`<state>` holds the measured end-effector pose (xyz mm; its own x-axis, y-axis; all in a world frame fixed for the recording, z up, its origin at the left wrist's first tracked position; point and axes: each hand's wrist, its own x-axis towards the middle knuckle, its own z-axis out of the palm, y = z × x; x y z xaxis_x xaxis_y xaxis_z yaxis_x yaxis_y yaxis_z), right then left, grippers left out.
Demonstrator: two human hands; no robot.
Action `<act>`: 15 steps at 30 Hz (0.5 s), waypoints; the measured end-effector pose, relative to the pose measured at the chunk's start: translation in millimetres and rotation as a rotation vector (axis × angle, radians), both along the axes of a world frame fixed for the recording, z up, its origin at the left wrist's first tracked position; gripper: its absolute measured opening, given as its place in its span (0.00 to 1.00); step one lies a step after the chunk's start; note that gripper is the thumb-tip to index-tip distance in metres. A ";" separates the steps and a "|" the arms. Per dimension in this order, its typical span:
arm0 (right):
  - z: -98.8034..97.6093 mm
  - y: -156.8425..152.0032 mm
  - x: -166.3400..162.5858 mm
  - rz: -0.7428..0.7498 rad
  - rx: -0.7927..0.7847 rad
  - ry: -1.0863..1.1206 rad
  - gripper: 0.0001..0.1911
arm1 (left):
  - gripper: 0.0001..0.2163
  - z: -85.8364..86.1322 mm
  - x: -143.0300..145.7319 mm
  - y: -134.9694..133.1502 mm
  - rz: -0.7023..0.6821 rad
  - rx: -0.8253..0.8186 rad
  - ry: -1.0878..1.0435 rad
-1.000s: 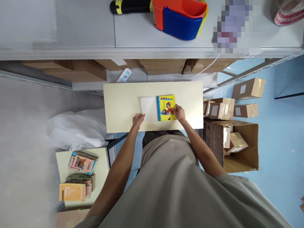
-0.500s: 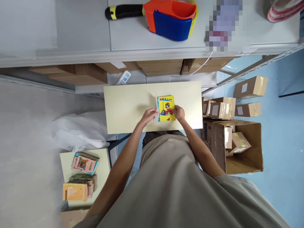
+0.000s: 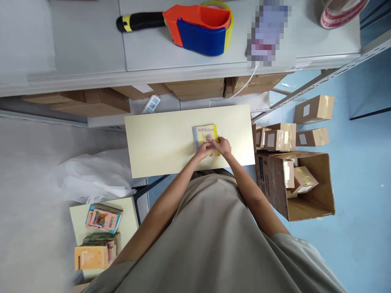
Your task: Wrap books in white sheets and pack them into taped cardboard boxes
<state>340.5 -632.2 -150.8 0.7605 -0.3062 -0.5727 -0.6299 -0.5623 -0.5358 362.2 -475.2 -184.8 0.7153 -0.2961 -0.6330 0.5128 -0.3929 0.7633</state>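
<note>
A small paperback book [image 3: 216,129] with a yellow cover lies on the cream tabletop [image 3: 159,138]. A pale, see-through sheet [image 3: 200,133] lies over most of its cover, leaving a yellow strip at the right bare. My left hand [image 3: 204,151] reaches over the lower part of the book, its fingers closed on the sheet. At the book's right edge is my right hand [image 3: 224,147], gripping it with the thumb across the cover. The fingertips of both hands meet near the middle of the cover; what lies under them is hidden.
Above, a grey shelf [image 3: 152,49] bears an orange and blue tape dispenser [image 3: 200,30] and a tape roll [image 3: 343,14]. Cardboard boxes [image 3: 195,88] fill the lower shelf. An open carton [image 3: 317,207] stands at right. Books [image 3: 91,257] lie on a side table at lower left, near white plastic [image 3: 97,175].
My left hand has moved right, bringing the pale sheet across the yellow cover. My right thumb now reaches over the cover. The whole view has shifted slightly.
</note>
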 end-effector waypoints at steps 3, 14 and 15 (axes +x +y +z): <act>-1.3 3.0 4.2 -0.040 -0.016 0.046 0.27 | 0.07 0.9 -1.8 2.9 -0.013 -0.019 0.015; -5.9 -0.6 6.9 -0.070 0.006 0.112 0.15 | 0.26 4.2 8.2 64.1 0.291 0.175 -0.039; -7.4 -0.6 7.2 -0.081 0.011 0.113 0.15 | 0.25 4.0 9.3 64.7 0.288 0.151 -0.020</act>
